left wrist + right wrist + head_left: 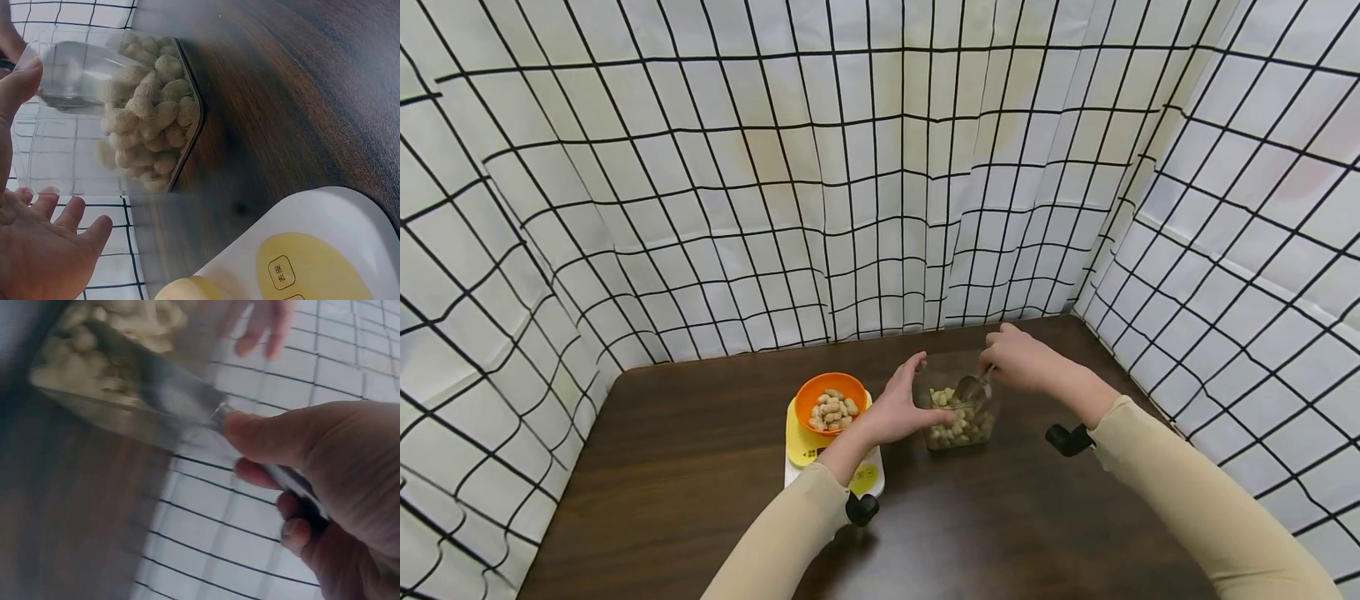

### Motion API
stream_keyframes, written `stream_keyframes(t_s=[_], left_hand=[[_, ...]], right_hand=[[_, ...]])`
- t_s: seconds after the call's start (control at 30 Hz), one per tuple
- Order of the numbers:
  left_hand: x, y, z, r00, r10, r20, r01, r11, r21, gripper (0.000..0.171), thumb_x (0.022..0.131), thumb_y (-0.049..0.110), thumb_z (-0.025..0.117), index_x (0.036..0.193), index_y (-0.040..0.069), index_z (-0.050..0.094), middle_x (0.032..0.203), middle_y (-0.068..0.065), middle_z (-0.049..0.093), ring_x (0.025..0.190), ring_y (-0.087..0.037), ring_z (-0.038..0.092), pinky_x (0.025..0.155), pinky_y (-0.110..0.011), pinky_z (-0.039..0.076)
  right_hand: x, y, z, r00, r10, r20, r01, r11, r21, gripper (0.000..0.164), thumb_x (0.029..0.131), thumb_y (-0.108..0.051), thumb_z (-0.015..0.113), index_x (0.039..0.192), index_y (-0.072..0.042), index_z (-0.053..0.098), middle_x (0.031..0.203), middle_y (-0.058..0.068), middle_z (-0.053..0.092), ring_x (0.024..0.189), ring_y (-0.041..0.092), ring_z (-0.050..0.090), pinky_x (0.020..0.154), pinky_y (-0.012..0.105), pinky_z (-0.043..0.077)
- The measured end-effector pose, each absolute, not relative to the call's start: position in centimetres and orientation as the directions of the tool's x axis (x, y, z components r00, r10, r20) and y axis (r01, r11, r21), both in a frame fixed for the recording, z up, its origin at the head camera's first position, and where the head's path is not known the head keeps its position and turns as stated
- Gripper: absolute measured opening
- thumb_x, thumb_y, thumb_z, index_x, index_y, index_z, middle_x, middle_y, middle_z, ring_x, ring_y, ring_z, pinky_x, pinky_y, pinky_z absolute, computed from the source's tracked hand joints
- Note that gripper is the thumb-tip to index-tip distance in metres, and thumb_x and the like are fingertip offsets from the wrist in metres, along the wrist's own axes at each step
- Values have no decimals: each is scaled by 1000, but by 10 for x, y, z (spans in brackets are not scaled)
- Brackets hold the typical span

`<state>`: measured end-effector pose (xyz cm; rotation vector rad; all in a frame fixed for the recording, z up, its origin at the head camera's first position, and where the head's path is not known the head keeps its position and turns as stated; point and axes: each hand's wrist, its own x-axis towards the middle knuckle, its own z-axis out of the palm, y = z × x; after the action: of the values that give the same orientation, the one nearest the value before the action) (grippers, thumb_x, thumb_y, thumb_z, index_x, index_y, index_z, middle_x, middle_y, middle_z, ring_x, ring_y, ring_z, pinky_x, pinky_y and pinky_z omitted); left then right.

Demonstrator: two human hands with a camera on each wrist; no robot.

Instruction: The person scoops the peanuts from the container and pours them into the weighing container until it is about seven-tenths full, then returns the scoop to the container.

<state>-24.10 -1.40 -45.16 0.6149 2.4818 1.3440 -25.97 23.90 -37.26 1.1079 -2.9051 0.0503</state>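
Observation:
My right hand (1021,358) grips the handle of a metal scoop (181,394). The scoop's bowl dips among unshelled peanuts (150,119) inside a clear plastic container (69,156). At the container's left side is my left hand (898,408), thumb and fingers spread around its near left corner; the thumb lies at the upper rim and the fingers look fairly straight. To the left, an orange bowl (805,398) with several peanuts stands on a white and yellow kitchen scale (797,446). My left forearm partly hides the scale's front and display.
Everything stands on a dark wood table (685,467). White curtains with a black grid (865,167) enclose its back and sides. A black wrist device (862,508) is on the left wrist, another (1067,440) on the right.

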Motion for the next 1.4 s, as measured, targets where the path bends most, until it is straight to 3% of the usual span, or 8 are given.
stream_keyframes(t_s=[0.47, 0.77, 1.0, 1.4], left_hand=[[-241, -13, -453, -876, 482, -20, 240, 473, 848, 107, 86, 46, 82, 164, 28, 11, 165, -2, 24, 146, -25, 33, 110, -52, 40], [-241, -14, -453, -876, 482, -15, 240, 463, 853, 106, 87, 43, 82, 164, 27, 12, 164, -3, 24, 147, -24, 33, 109, -51, 41], [-241, -14, -452, -877, 481, -18, 242, 472, 848, 107, 86, 42, 83, 165, 29, 11, 165, -2, 23, 147, -24, 33, 111, -52, 39], [-242, -14, -453, -877, 480, -12, 249, 477, 843, 110, 84, 49, 83, 165, 28, 12, 165, -5, 24, 147, -26, 34, 111, -53, 38]], right_hand=[[-259, 238, -384, -763, -643, 65, -644, 749, -157, 8, 93, -15, 77, 100, -11, 79, 92, -2, 61, 83, 17, 48, 76, 36, 41], [-264, 252, -385, -813, -580, 51, -570, 773, -279, 8, 95, -19, 75, 102, -18, 79, 92, -7, 57, 86, 16, 48, 81, 39, 41], [-268, 272, -384, -843, -533, 67, -511, 755, -411, 12, 99, -21, 71, 108, -19, 78, 97, -5, 61, 91, 18, 49, 78, 40, 41], [-277, 281, -387, -875, -482, 34, -426, 735, -528, 16, 99, -21, 71, 112, -15, 77, 105, 2, 63, 90, 19, 55, 75, 39, 47]])
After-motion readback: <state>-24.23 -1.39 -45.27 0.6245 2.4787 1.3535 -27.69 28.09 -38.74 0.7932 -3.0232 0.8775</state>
